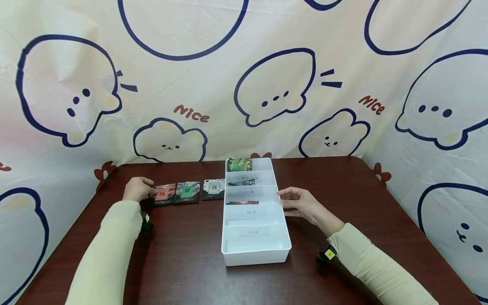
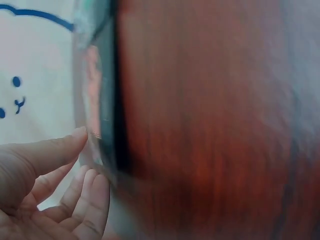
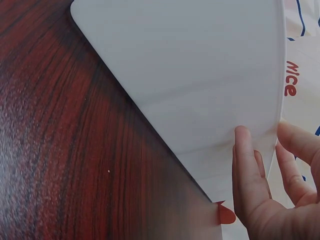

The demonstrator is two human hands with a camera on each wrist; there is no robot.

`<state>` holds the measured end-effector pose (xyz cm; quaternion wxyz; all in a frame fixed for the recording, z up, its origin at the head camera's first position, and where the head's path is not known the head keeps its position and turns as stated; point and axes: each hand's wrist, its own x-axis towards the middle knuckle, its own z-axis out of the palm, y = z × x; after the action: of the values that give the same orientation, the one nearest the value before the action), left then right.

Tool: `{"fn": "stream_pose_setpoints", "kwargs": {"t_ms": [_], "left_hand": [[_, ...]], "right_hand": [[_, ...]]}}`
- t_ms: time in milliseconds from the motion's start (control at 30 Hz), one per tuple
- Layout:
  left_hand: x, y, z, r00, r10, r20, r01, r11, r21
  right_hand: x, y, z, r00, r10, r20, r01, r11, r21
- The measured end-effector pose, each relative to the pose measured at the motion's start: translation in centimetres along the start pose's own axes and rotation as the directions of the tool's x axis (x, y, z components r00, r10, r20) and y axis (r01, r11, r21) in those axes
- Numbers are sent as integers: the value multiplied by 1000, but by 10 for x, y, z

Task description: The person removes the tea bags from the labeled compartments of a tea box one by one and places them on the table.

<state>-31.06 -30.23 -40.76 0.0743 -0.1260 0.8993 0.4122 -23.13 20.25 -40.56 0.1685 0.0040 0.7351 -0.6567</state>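
Observation:
My left hand [image 1: 138, 189] is at the left end of a row of tea packets, its thumb and fingertips pinching the corner of a dark packet with a red label [image 1: 164, 194]. Next to that packet lie one with a green label [image 1: 187, 192] and a whitish one [image 1: 213, 189]. In the left wrist view the red-labelled packet [image 2: 94, 95] is blurred, seen nearly edge-on. With fairly straight fingers my right hand [image 1: 301, 206] touches the right wall of a long white divided box [image 1: 256, 257]. The right wrist view shows its fingertips at the box's outer wall [image 3: 200, 80] and rim.
Labelled dividers split the box into compartments. Green packets [image 1: 239, 164] stand in the far one, a dark packet [image 1: 242, 182] and a red-edged packet [image 1: 242, 203] in those nearer. A patterned cloth [image 1: 267, 140] hangs behind the brown table [image 1: 183, 258].

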Motion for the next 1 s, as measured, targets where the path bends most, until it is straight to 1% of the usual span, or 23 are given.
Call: {"fn": "stream_pose_setpoints", "kwargs": {"t_ms": [67,100,200,267,333,367,467,500,600,667,767,900,967,1000], "left_hand": [[-10,8,2,1000,-9,-19,9,1000,-30],[-10,8,2,1000,-8,-29,7,999,-43],[-11,10,1,999,43,8,-41,989,-145],[-11,14,1,996,86,17,-81,977,-197],[-13,25,3,993,115,13,-108,965,-237],[-16,32,4,992,130,3,-125,963,-239],[-29,54,7,984,176,-18,-175,954,-244],[-33,60,8,980,200,-8,-196,949,-248],[-49,79,15,963,269,25,-254,933,-253],[-60,91,23,948,314,54,-290,922,-256],[-76,105,36,922,378,88,-346,903,-254],[-95,119,55,877,466,120,-424,866,-264],[-103,124,64,860,494,132,-449,853,-265],[-106,126,68,854,501,140,-455,850,-267]], "right_hand": [[0,0,0,1000,2,6,-2,1000,0],[0,0,0,1000,2,7,-2,1000,-3],[-1,-1,0,1000,0,3,0,1000,-9],[-1,-2,-1,1000,-4,0,4,1000,-14],[-2,-2,-2,1000,-8,-1,8,1000,-18],[-2,-2,-2,1000,-8,-1,8,1000,-21],[-1,-2,-2,1000,-4,-2,4,1000,-19],[-1,-1,-2,1000,-3,-3,3,1000,-18],[-1,0,-2,1000,0,-5,0,1000,-12],[-1,0,-2,1000,-2,-2,2,1000,-9],[-1,1,-2,1000,-6,3,6,1000,-9],[-1,0,-1,1000,-8,7,8,1000,-6],[-1,0,-1,1000,-7,9,7,1000,-4],[-1,0,-1,1000,-6,9,6,1000,-4]]}}
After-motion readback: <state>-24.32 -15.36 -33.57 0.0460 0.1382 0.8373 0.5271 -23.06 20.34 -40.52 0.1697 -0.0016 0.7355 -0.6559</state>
